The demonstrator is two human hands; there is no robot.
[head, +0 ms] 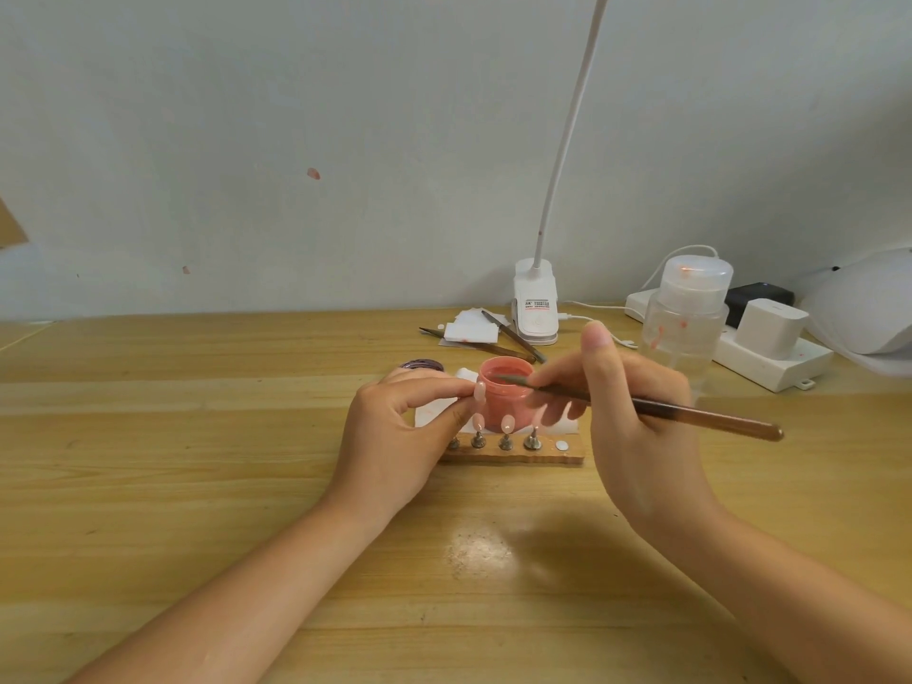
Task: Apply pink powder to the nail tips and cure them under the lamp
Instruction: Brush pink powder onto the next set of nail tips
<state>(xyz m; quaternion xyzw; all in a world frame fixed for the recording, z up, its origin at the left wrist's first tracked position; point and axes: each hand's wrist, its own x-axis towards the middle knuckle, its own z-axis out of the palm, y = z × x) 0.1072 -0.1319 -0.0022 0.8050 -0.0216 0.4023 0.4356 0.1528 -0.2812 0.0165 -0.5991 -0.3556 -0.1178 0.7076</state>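
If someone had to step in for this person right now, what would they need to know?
Left hand pinches one nail tip beside the open pink powder jar. Right hand holds the brush, bristles in the jar. Two tips stand on the wooden holder; how far they are powdered is unclear. Left: powder the held tip, cure them all; a white lamp-like hood sits far right.
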